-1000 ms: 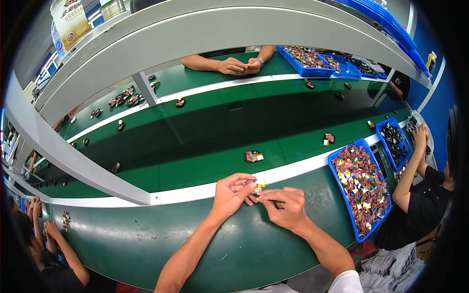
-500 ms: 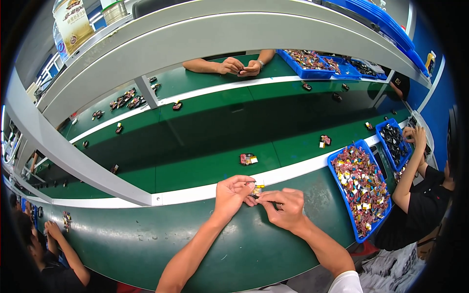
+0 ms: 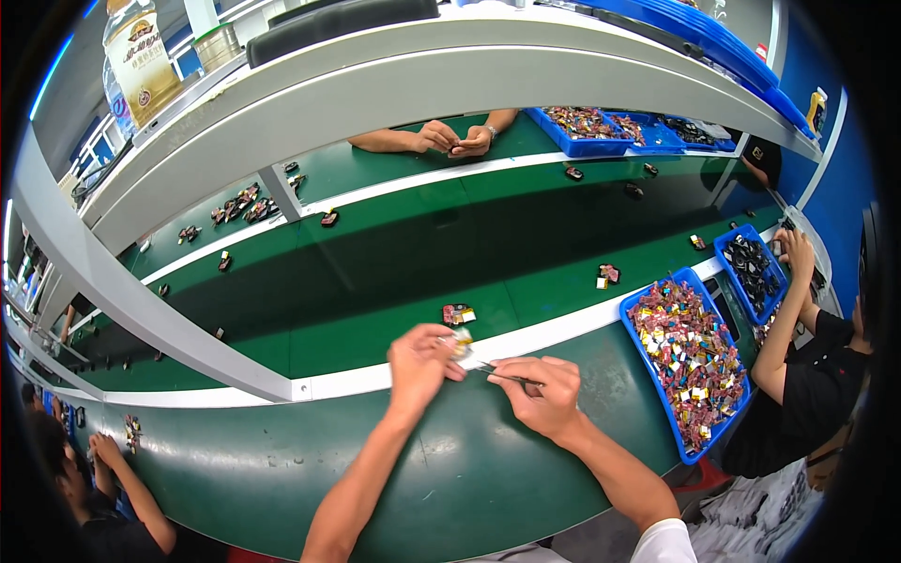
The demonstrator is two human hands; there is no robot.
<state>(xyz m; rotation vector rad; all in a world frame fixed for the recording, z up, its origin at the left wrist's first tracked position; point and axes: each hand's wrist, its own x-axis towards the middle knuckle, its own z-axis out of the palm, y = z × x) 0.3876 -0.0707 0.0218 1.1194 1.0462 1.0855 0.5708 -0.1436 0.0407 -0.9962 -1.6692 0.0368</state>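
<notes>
left hand (image 3: 419, 361): my fingers pinch a small pale part (image 3: 461, 342) at the white strip (image 3: 357, 380) along the belt's near edge.
right hand (image 3: 542, 394): my fingers are closed narrow around thin tweezers (image 3: 496, 372), tips pointing at the part.
belt (image 3: 394, 272): green; a small dark piece (image 3: 458, 314) lies just beyond my hands.
blue tray (image 3: 657, 394): to my right, heaped with small colourful parts.
across: another person's hands (image 3: 455, 139) rest together on the far bench.
</notes>
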